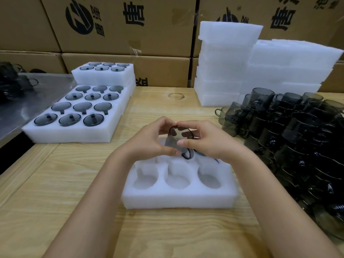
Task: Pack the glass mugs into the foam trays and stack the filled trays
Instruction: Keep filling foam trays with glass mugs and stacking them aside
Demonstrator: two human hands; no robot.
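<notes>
— So, what sat on the left?
— Some filled trays [74, 116], mugs in every pocket, with a stacked tray [104, 73] on their far end.
— And the hands?
— The left hand [149, 140] and right hand [206, 140] both curled their fingers round one glass mug [175, 138], tilted, just above the back row of the foam tray [178, 194]. Farther right stood spare foam [223, 62] and a heap of loose mugs [297, 136].

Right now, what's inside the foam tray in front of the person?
In the foam tray, the three near pockets show empty. The back row is mostly covered by the left hand, right hand and the glass mug they hold, so its contents cannot be told.
</notes>
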